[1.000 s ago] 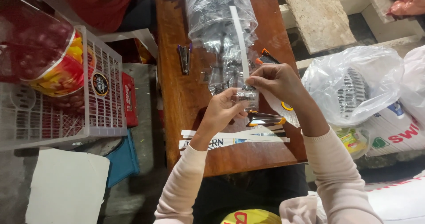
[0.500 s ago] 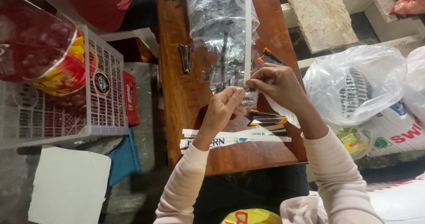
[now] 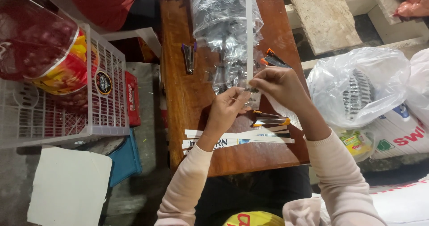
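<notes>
left hand [image 3: 225, 109]: pinched small clear packet [image 3: 253, 97].
right hand [image 3: 279, 86]: gripped white strip [image 3: 249, 33] above packet.
table [image 3: 187, 96]: carried stapler [image 3: 188, 56].

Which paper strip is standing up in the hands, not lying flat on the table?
The long white strip, pinched by the right hand and left hand. The other strips lie flat on the wooden table.
</notes>
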